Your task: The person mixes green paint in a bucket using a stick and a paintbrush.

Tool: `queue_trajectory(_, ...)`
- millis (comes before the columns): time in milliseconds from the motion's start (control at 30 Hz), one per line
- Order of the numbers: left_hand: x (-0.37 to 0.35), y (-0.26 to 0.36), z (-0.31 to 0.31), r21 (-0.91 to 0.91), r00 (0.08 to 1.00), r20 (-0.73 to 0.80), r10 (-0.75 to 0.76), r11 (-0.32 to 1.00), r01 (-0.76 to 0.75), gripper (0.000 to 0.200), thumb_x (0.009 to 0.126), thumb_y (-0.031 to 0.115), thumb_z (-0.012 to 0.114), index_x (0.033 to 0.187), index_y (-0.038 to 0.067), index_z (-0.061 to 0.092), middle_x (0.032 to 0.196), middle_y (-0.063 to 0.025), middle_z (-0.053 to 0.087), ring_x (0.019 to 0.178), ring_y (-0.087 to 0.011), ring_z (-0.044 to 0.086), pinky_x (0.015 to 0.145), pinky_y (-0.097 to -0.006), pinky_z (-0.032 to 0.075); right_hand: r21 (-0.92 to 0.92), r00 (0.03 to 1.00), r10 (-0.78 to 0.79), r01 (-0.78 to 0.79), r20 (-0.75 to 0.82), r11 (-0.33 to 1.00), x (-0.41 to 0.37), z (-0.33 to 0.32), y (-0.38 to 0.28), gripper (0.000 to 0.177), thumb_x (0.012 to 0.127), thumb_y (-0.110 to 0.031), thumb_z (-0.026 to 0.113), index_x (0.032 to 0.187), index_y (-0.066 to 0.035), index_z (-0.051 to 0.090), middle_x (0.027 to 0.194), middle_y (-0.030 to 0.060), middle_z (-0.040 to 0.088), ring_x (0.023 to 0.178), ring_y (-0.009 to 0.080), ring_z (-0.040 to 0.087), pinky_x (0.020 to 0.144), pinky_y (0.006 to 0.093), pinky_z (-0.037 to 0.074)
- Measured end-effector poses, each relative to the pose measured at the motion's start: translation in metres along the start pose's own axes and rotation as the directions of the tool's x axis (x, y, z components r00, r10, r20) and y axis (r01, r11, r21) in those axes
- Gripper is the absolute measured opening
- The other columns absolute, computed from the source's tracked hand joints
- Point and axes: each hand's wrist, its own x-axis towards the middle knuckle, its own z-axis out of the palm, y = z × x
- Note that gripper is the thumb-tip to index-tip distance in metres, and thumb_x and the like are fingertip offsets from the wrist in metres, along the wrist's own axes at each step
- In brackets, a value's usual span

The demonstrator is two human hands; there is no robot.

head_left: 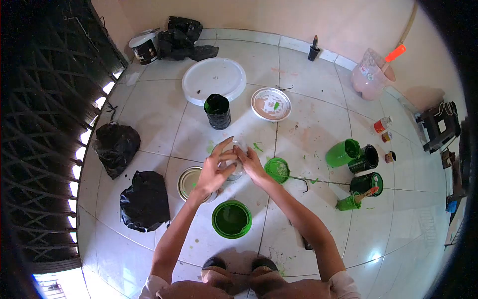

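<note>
A clear plastic container, perhaps a cut bottle or cup, is between my two hands above the floor. My left hand curves round its left side, the forefinger stretched up. My right hand grips its upper right edge with bent fingers, which hide part of it. Under my left wrist lies a round metal lid. Nearer my feet stands a can of green paint. Right of my right hand is a shallow green-smeared dish with a thin rod across it.
A black can stands beyond my hands, near a large white lid and a smaller white lid. Green containers and a brush in a pot are at right. Black bags lie left, by a folding gate.
</note>
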Motion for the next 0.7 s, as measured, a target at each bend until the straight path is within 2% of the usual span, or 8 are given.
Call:
queue_trajectory(100, 0.010, -0.010, -0.001, 0.346, 0.911, -0.356, 0.206, 0.935, -0.076, 0.046, 0.078, 0.006, 0.064, 0.124, 0.000, 0.055, 0.127, -0.0262, 0.053, 0.112, -0.0386, 0.055, 0.097, -0.0409, 0.043, -0.132, 0.994, 0.076, -0.086, -0.083, 0.987, 0.003, 0.000, -0.004, 0.034, 0.095, -0.031, 0.058, 0.105, 0.001, 0.062, 0.091, 0.0060, 0.066, 0.083, 0.0122, 0.058, 0.075, 0.0285, 0.046)
queue_trajectory(200, 0.026, -0.059, 0.002, 0.704, 0.933, -0.162, 0.320, 0.700, -0.118, 0.051, 0.083, 0.014, 0.063, 0.130, -0.001, 0.048, 0.133, -0.0298, 0.045, 0.116, -0.0424, 0.048, 0.101, -0.0440, 0.038, -0.151, 0.993, 0.056, -0.072, -0.107, 0.986, 0.002, -0.002, 0.009, 0.033, 0.095, -0.029, 0.058, 0.110, 0.000, 0.061, 0.096, 0.0046, 0.065, 0.086, 0.0121, 0.058, 0.078, 0.0280, 0.046)
queue_trajectory(233, 0.031, -0.069, 0.012, 0.532, 0.977, -0.198, 0.076, 0.846, 0.043, 0.059, 0.087, 0.021, 0.060, 0.138, 0.000, 0.037, 0.137, -0.0325, 0.035, 0.120, -0.0461, 0.042, 0.103, -0.0454, 0.035, -0.136, 0.994, 0.020, -0.034, -0.106, 0.990, 0.003, -0.001, 0.013, 0.033, 0.095, -0.029, 0.058, 0.113, -0.001, 0.060, 0.098, 0.0043, 0.065, 0.088, 0.0120, 0.058, 0.079, 0.0279, 0.046)
queue_trajectory(333, 0.035, -0.064, 0.006, 0.585, 0.999, -0.046, 0.005, 0.810, 0.023, 0.067, 0.089, 0.022, 0.058, 0.144, 0.002, 0.025, 0.137, -0.0298, 0.037, 0.122, -0.0447, 0.042, 0.104, -0.0455, 0.035, 0.290, 0.999, 0.025, -0.034, 0.032, 0.956, -0.001, -0.008, 0.019, 0.027, 0.095, -0.017, 0.056, 0.117, -0.002, 0.056, 0.110, 0.0041, 0.063, 0.098, 0.0123, 0.058, 0.085, 0.0285, 0.046)
queue_trajectory(433, 0.037, -0.052, -0.008, 0.408, 0.987, 0.059, -0.151, 0.906, 0.114, 0.067, 0.087, 0.019, 0.059, 0.145, 0.005, 0.027, 0.136, -0.0246, 0.041, 0.125, -0.0401, 0.042, 0.105, -0.0443, 0.034, 0.236, 0.995, 0.013, -0.035, 0.096, 0.971, 0.000, -0.020, 0.034, 0.039, 0.093, -0.017, 0.061, 0.126, -0.002, 0.049, 0.115, 0.0045, 0.060, 0.101, 0.0119, 0.055, 0.089, 0.0282, 0.044)
queue_trajectory(533, 0.037, -0.052, -0.022, 0.174, 0.973, 0.168, -0.157, 0.977, 0.127, 0.066, 0.085, 0.012, 0.061, 0.144, 0.009, 0.032, 0.128, -0.0193, 0.050, 0.118, -0.0317, 0.049, 0.100, -0.0397, 0.039, 0.159, 0.977, 0.074, -0.106, 0.199, 0.981, 0.000, -0.025, 0.021, 0.038, 0.091, -0.014, 0.063, 0.125, -0.002, 0.050, 0.115, 0.0050, 0.060, 0.103, 0.0127, 0.056, 0.090, 0.0284, 0.044)
queue_trajectory(633, 0.040, -0.056, -0.027, -0.133, 0.950, 0.242, -0.195, 0.964, 0.232, 0.062, 0.081, 0.004, 0.061, 0.140, 0.014, 0.041, 0.120, -0.0151, 0.057, 0.110, -0.0245, 0.055, 0.094, -0.0343, 0.044, 0.104, 0.983, 0.103, -0.119, 0.152, 0.987, -0.001, -0.021, 0.012, 0.040, 0.090, -0.015, 0.065, 0.124, -0.001, 0.050, 0.114, 0.0054, 0.061, 0.105, 0.0135, 0.056, 0.091, 0.0292, 0.044)
queue_trajectory(700, 0.041, -0.052, -0.024, -0.030, 0.961, 0.218, -0.169, 0.983, 0.179, 0.060, 0.083, 0.001, 0.060, 0.139, 0.012, 0.042, 0.125, -0.0139, 0.055, 0.111, -0.0210, 0.055, 0.096, -0.0316, 0.042, 0.085, 0.974, 0.145, -0.161, 0.172, 0.983, -0.001, -0.025, 0.008, 0.040, 0.088, -0.015, 0.067, 0.122, -0.001, 0.051, 0.114, 0.0063, 0.061, 0.104, 0.0141, 0.057, 0.091, 0.0301, 0.044)
